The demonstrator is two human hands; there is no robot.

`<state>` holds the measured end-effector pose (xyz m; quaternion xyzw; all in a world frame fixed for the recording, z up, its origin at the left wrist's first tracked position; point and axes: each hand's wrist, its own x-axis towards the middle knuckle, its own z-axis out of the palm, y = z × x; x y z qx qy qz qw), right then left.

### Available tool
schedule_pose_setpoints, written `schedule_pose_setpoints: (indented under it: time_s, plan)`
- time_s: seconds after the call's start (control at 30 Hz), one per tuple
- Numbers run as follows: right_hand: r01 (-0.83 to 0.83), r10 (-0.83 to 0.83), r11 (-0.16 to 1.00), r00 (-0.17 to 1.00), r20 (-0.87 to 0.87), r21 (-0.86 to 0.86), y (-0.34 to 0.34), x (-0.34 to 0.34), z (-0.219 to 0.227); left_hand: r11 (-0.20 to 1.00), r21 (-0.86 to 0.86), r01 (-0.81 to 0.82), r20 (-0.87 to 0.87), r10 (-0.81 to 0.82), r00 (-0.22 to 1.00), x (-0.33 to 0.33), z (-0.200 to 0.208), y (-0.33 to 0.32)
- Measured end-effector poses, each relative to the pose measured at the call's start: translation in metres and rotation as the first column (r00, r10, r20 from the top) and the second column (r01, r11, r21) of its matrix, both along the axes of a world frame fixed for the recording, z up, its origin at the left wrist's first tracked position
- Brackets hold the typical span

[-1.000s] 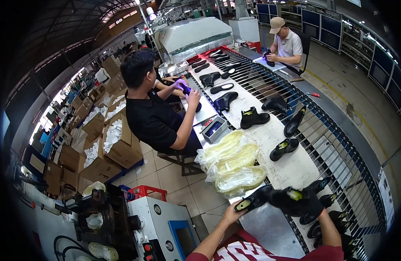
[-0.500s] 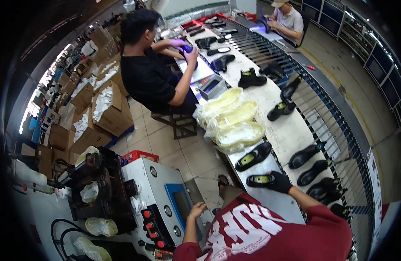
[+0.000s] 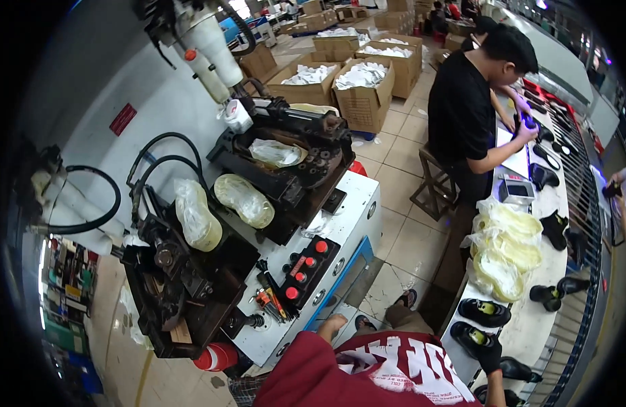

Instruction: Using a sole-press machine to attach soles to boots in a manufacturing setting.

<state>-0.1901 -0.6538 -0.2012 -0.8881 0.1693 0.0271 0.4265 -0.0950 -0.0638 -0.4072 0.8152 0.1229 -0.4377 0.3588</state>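
Currently: left grip point(image 3: 331, 327) at lower front edge of white machine cabinet point(image 3: 357, 217), near red push-buttons point(image 3: 292, 293); open or closed, cannot tell. Right grip point(image 3: 490, 356), dark-gloved, against one end of black shoe point(image 3: 470, 336) lying at near end of worktop point(image 3: 533, 332); clamped on shoe or merely touching, cannot tell. Second black shoe point(image 3: 484, 311) just beyond, on same worktop. Clear bags of yellow parts point(image 3: 506, 251) farther along. Seated person in black shirt point(image 3: 462, 115) at far end, well apart.
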Motion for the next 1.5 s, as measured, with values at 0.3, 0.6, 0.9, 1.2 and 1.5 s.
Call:
schedule_pose_setpoints:
  time_s: [0.3,0.6,0.9,1.2,1.5]
  plan:
    - [-0.586,0.576,0.810,0.799,0.176,0.008,0.133,0.100,0.202,0.504,-0.771,-0.389,-0.489,-0.078,0.869,0.104,0.242,-0.125]
    - [-0.838,0.721,0.544,0.495,0.485,0.047,0.285,0.246,0.297,-0.480,-0.777,-0.408,-0.489,0.051,0.871,0.129,0.370,-0.080]
    - [-0.432,0.307,0.347,0.891,0.335,0.832,0.363,0.309,0.271,0.175,-0.982,0.064,0.183,0.842,0.507,0.167,0.405,-0.064]
    - [-0.535,0.448,0.161,0.788,0.422,0.829,0.529,0.517,0.297,0.723,-0.672,-0.163,0.477,0.590,0.651,0.096,0.370,-0.016]
    - [-0.800,0.598,0.595,0.377,0.707,-0.077,0.687,0.637,0.190,-0.070,-0.497,-0.865,-0.135,0.991,-0.003,-0.062,0.184,-0.017]
